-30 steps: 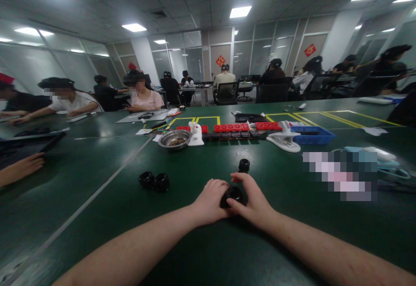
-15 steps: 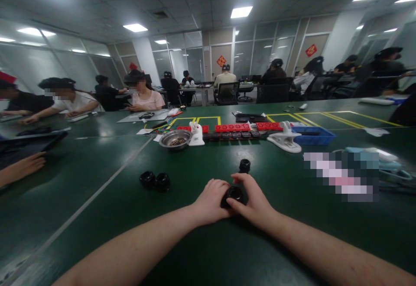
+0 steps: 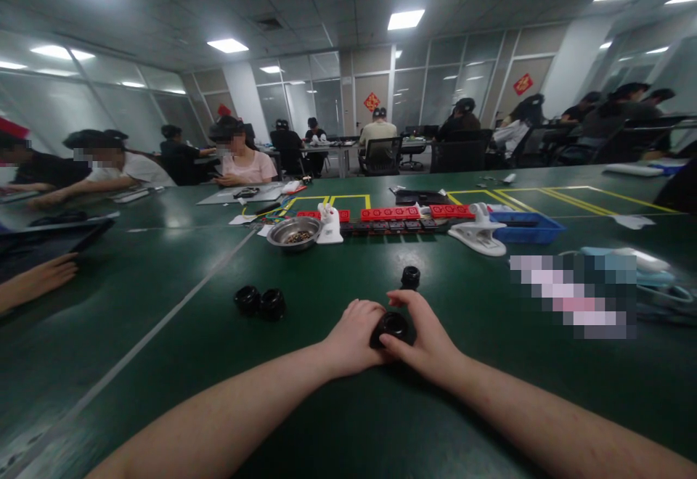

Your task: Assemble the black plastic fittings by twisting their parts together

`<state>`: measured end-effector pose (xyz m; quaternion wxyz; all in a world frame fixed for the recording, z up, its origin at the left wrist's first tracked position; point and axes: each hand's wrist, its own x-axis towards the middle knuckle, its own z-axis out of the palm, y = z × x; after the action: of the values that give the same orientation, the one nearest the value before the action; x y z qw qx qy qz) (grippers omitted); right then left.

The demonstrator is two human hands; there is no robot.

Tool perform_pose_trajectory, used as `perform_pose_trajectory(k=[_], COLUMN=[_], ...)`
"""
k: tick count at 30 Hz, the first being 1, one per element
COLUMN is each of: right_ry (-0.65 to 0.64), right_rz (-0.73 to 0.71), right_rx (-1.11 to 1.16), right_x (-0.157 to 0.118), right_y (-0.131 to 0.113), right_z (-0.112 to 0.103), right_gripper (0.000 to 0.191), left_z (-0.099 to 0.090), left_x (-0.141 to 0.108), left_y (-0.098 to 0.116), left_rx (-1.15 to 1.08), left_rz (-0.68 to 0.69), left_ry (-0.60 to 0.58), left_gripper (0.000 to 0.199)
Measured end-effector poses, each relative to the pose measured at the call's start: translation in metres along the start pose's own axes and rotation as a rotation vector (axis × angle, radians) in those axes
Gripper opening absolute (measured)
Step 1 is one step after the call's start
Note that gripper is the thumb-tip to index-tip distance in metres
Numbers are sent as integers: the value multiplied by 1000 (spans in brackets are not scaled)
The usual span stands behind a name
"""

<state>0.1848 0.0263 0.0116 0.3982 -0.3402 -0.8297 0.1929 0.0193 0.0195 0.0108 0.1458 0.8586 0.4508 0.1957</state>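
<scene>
A glossy black cylindrical part (image 3: 393, 326) with a round hole in its top stands low at the table's middle. Thumb and fingers of my right hand (image 3: 428, 330) curl round its right side and front, closed on it. Against its left side lies my left hand (image 3: 353, 337), fingers bent round the part and partly hidden. A similar, smaller-looking black part (image 3: 410, 277) stands just beyond my right fingers. Off to the left, two more black hollow parts, one (image 3: 247, 300) and another (image 3: 272, 305), sit side by side, touching or nearly so.
Beyond my hands stand a metal bowl (image 3: 295, 244) of small pieces, a white clip stand (image 3: 329, 225), red blocks in a row (image 3: 390, 213), another white clip (image 3: 478, 235) and a blue tray (image 3: 544, 231). A co-worker's hand (image 3: 41, 281) holds a dark panel at left.
My hands and the black parts stay practically where they were. In the background, people at the far right and left have shifted slightly.
</scene>
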Motion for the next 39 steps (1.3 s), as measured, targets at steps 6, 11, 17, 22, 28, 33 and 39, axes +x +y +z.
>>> perform_pose_trajectory(k=[6, 11, 17, 22, 28, 33, 39], right_ry=[-75, -71, -20, -75, -16, -23, -38], right_rz=[-22, -67, 5, -61, -36, 9, -53], right_rx=[25, 47, 10, 68, 45, 14, 79], right_x=[-2, -2, 0, -2, -1, 0, -2], right_y=[3, 2, 0, 1, -1, -1, -1], right_z=[2, 0, 1, 0, -1, 1, -1], right_gripper=[43, 49, 47, 48, 48, 41, 45], left_z=[-1, -2, -1, -2, -4, -3, -2], left_x=[0, 0, 0, -1, 0, -1, -1], left_y=[0, 2, 1, 0, 3, 2, 1], left_rx=[-22, 0, -17, -46, -10, -20, -29], left_rz=[-14, -13, -16, -24, -25, -15, -6], left_ry=[-25, -12, -20, -32, -12, -21, -10], left_gripper=[57, 48, 48, 57, 43, 46, 55])
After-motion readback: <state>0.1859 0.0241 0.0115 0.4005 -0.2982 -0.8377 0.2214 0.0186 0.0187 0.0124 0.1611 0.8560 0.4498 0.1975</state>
